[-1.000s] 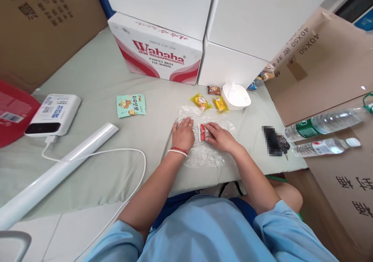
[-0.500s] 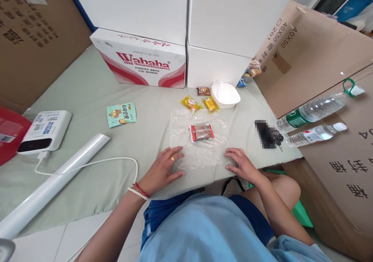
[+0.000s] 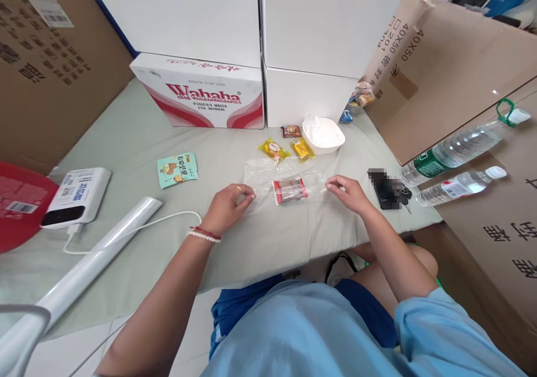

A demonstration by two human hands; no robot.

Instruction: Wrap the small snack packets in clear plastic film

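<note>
A clear plastic sheet (image 3: 289,178) lies on the grey-green table (image 3: 138,136), and a red and brown snack packet (image 3: 290,190) sits on it, midway between the two sets of fingertips. The left hand (image 3: 229,205) pinches the sheet's left edge, thumb and fingers pressed together on the film. The right hand (image 3: 348,192) pinches the right edge the same way, fingertips closed on the plastic. Just beyond the fingers, farther from the person, lie two yellow snack packets (image 3: 286,149), a small brown packet (image 3: 291,131) and a white bowl (image 3: 323,135). Behind these stands a red and white carton (image 3: 201,97). Left of the left fingers, well apart, a green snack packet (image 3: 178,169) lies flat; farther left are a white device (image 3: 78,196) with its cable and a white roll (image 3: 84,271). Right of the right fingers lie two water bottles (image 3: 457,170) on a cardboard box (image 3: 495,220).
</note>
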